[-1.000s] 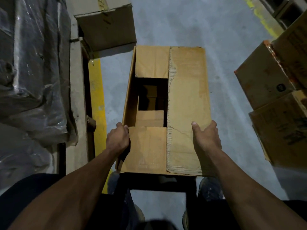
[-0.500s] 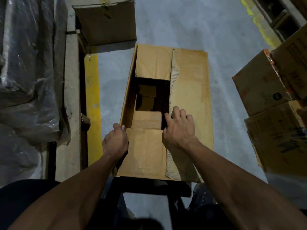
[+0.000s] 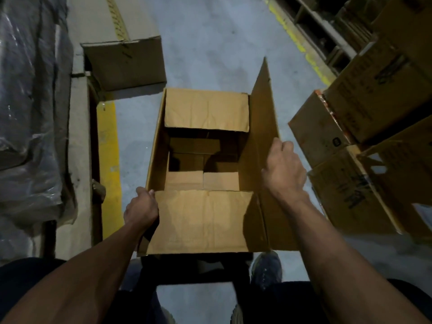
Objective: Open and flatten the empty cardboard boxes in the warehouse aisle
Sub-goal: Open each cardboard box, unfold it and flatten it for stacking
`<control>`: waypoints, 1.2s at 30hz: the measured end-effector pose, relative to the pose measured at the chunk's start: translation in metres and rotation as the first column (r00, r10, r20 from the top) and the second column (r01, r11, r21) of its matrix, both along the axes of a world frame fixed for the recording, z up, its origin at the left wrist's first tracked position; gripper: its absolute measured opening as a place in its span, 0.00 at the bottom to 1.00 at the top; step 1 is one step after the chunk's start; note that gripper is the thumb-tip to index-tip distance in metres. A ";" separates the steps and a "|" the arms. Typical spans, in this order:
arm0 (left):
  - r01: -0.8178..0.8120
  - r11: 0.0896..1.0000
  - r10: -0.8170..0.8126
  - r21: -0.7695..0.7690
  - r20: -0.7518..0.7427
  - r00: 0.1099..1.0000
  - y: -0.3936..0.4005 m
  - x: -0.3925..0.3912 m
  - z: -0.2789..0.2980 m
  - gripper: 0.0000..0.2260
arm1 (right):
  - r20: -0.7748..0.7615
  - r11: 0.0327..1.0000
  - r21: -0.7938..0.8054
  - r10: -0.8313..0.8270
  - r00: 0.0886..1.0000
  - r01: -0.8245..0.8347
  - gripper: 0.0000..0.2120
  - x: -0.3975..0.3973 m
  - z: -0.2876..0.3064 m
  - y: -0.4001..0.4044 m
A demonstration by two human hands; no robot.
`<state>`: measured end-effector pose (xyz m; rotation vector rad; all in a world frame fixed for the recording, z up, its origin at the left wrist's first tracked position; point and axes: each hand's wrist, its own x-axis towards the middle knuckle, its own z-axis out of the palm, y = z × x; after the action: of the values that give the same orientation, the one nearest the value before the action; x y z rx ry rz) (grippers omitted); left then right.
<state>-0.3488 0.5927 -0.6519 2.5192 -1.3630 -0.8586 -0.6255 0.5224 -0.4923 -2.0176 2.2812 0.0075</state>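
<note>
The cardboard box (image 3: 205, 220) stands on the grey floor (image 3: 210, 43) of the aisle, directly in front of the person's feet, with its top partly open. The left hand (image 3: 141, 208) grips the box's near left corner, fingers curled over the edge beside the near short flap (image 3: 203, 220), which lies folded inward. The far short flap (image 3: 207, 111) also lies folded inward. The right hand (image 3: 284, 169) holds the long right flap (image 3: 263, 127), fingers curled over its outer edge; this flap stands raised, swung up and outward. Smaller cardboard pieces lie inside the box. A closed carton (image 3: 126, 59) sits beyond the box to the left, near a yellow floor line (image 3: 108, 160). Stacked cartons (image 3: 364, 141) stand just to the right. Plastic-wrapped goods (image 3: 30, 113) occupy the left side.
</note>
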 end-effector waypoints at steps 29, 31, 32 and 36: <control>0.304 0.952 -0.284 -0.041 0.258 0.924 -0.016 -0.025 0.020 0.28 | 0.192 0.920 0.354 -0.248 0.950 0.168 0.17 -0.033 -0.132 -0.027; 0.474 0.880 -0.449 -0.033 0.270 0.852 -0.027 -0.034 0.024 0.27 | 0.228 0.928 0.324 -0.268 0.936 0.187 0.15 -0.031 -0.135 -0.031; 0.531 0.847 -0.511 -0.024 0.240 0.825 -0.033 -0.038 0.026 0.27 | 0.249 0.932 0.307 -0.274 0.929 0.193 0.15 -0.030 -0.135 -0.035; 0.610 0.787 -0.616 0.089 0.098 0.781 -0.057 -0.053 0.026 0.24 | 0.380 0.927 0.286 -0.342 0.859 0.242 0.19 -0.031 -0.136 -0.051</control>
<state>-0.4017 0.5355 -0.6263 2.1874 -2.3016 -0.8414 -0.6569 0.4711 -0.6278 -1.3759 2.1578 -0.1669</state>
